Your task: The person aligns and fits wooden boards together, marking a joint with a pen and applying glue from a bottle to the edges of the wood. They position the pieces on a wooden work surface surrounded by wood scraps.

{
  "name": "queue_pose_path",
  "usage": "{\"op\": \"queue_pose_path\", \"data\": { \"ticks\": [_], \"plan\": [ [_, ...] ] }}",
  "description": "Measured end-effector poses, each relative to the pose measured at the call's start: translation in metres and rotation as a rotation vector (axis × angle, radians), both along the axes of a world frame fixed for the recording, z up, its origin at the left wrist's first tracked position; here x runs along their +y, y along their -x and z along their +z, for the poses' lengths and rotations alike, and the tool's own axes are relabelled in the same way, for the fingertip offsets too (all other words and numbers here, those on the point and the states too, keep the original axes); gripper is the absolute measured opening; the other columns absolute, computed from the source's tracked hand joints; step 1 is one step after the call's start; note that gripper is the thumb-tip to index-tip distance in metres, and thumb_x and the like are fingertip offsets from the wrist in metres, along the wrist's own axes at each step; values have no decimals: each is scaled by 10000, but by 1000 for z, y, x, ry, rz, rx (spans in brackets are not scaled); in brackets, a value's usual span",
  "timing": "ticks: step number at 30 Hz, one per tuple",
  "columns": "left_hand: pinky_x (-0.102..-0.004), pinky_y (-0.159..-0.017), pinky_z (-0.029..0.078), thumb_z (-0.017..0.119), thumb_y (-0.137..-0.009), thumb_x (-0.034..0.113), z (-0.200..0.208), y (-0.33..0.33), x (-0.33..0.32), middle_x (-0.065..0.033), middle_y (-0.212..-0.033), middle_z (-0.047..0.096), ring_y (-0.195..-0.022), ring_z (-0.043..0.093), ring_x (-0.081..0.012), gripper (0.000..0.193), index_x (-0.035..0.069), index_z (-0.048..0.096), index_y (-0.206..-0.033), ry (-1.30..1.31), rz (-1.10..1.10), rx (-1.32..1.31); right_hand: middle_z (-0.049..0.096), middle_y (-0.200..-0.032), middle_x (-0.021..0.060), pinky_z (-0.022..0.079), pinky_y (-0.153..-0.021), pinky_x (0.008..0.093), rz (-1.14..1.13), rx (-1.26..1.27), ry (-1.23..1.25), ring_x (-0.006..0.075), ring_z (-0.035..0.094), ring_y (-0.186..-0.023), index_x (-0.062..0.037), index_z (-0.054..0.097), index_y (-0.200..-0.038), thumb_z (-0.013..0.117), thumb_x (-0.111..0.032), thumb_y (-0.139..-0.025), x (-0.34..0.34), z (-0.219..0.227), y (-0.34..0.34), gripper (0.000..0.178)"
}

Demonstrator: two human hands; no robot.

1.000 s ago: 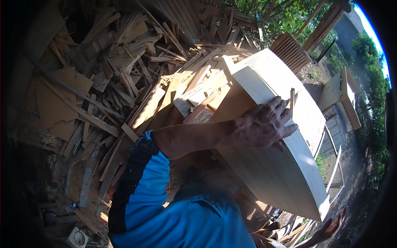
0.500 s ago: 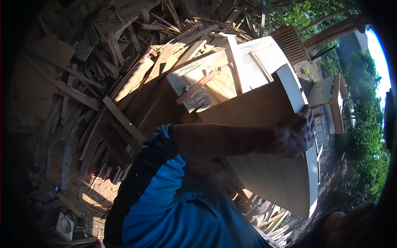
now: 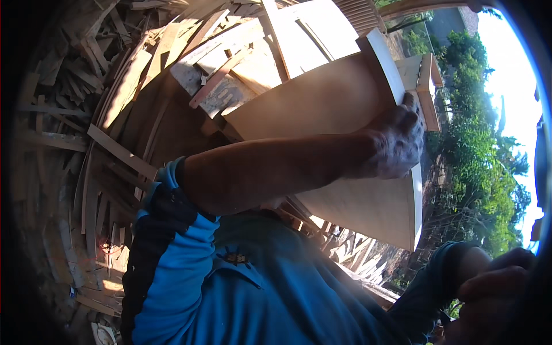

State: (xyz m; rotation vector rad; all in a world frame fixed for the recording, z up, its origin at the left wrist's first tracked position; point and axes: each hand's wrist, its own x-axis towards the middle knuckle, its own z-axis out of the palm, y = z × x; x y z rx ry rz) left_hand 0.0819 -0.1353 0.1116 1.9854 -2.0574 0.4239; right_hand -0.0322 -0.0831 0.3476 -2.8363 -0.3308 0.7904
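My left arm reaches across from the left in a blue and black sleeve. At its end my left hand [image 3: 397, 141] is closed over the pale edge strip of a broad wooden panel [image 3: 310, 95]. The panel lies tilted beneath my forearm, which hides its middle. At the lower right rim my right hand [image 3: 497, 287] is dark and close to the camera, its fingers curled. What it holds, if anything, is hidden.
Beyond the panel is a pale work surface [image 3: 330, 20] with loose wood strips and a reddish wooden bar [image 3: 218, 79]. Scrap wood [image 3: 75, 69] is heaped on the left. A wooden box [image 3: 426, 86] stands at the right, before green trees [image 3: 466, 144].
The whole scene has shifted up and left in view. My left hand stays on the panel's edge strip. My right hand and its sleeve have come further into view at the lower right.
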Motion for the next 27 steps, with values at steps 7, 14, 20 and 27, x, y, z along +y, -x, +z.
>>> {"op": "queue_pose_path", "data": {
  "ticks": [7, 14, 20, 27],
  "plan": [
    [-503, -1035, 394, 424, -1004, 403, -3, 8, -17, -239, -1212, 625, -1173, 579, -352, 499, 0, 614, -1231, -30, -62, 30, 589, -728, 66, 439, -544, 318, -36, -603, -76, 179, 565, -613, -72, 609, -712, 688, -26, -624, -108, -83, 38, 127],
    [-525, -1045, 387, 432, -993, 331, -6, 7, -5, -257, -1276, 601, -1219, 560, -370, 463, -2, 607, -1263, 37, -53, 13, 549, -782, 28, 440, -529, 224, -260, -490, -146, 87, 541, -610, -42, 577, -951, 559, 55, -831, -97, -86, -103, 155],
    [-486, -1004, 421, 473, -972, 260, -17, 13, -16, -200, -1298, 597, -1210, 556, -339, 415, 25, 591, -1292, 92, 75, -141, 613, -713, 115, 532, -581, 334, 328, -56, 288, 178, 646, -616, -34, 594, -887, 565, -200, -954, -65, -152, -235, 181],
    [-524, -1005, 440, 513, -952, 250, -33, 28, -32, -196, -1263, 613, -1182, 572, -362, 416, -10, 594, -1266, 190, 179, -327, 661, -787, 113, 532, -728, 412, 429, 44, 489, 287, 669, -795, -49, 670, -782, 726, -168, -714, -90, -178, -248, 149]
  ]
}}
